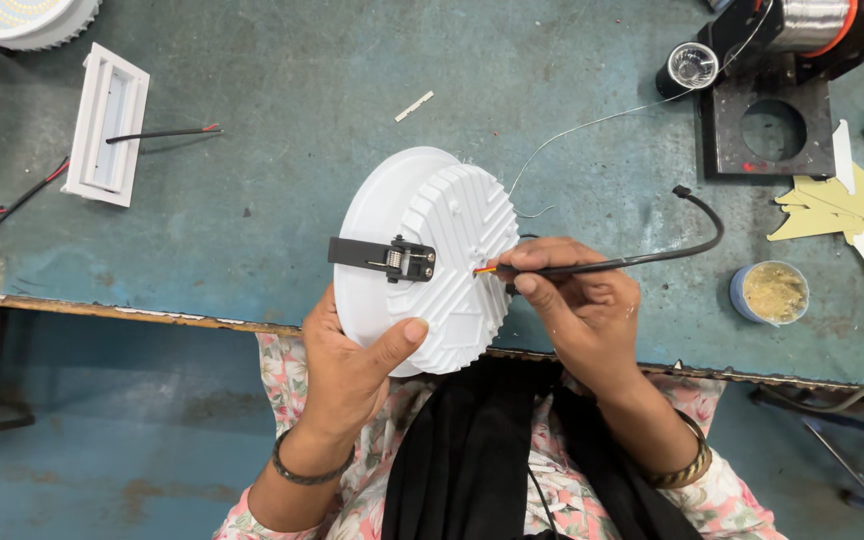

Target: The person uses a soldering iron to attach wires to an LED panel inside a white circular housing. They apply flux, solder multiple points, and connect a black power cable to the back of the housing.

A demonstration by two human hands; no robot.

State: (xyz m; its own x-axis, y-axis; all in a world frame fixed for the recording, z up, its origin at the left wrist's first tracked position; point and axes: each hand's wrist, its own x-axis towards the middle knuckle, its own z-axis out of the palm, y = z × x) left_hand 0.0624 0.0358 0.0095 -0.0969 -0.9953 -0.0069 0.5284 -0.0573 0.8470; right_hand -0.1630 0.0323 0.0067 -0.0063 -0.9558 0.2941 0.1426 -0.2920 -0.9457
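Note:
My left hand (352,365) grips a round white lamp housing (437,250) from below, thumb pressed on its finned back. A black spring clip (384,258) juts from the housing's left side. My right hand (577,300) pinches a black cable (652,255) between thumb and fingers. The cable's red and yellow wire tips sit at the housing's right edge. The cable's far end curls up over the table to the right.
The worn teal table (282,190) holds a white rectangular lamp frame (107,125) with a black wire at left. A solder spool stand (772,120) stands at back right. A small blue tub of paste (772,292) and yellow paper scraps (852,205) lie at right.

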